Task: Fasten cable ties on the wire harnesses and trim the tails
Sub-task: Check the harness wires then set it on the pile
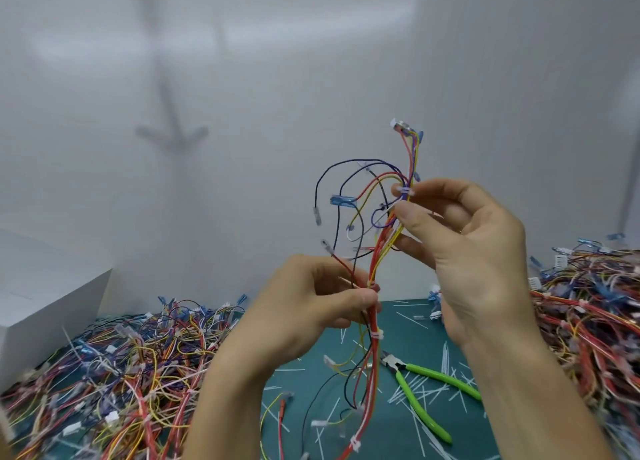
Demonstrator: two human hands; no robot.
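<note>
Harness: held upright over the bench. Fingers of our left hand pinch its middle; our right hand pinches the top tie. Step, we judge: checking ties. Next: cutters, should tails remain.

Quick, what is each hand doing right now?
Left hand: pinches the wire harness low down.
Right hand: pinches the same harness higher up, by a cable tie.

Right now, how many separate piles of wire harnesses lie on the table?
2. The left pile lies beside the white box; the right pile lies past the right hand. Others may sit outside the frame.
</note>
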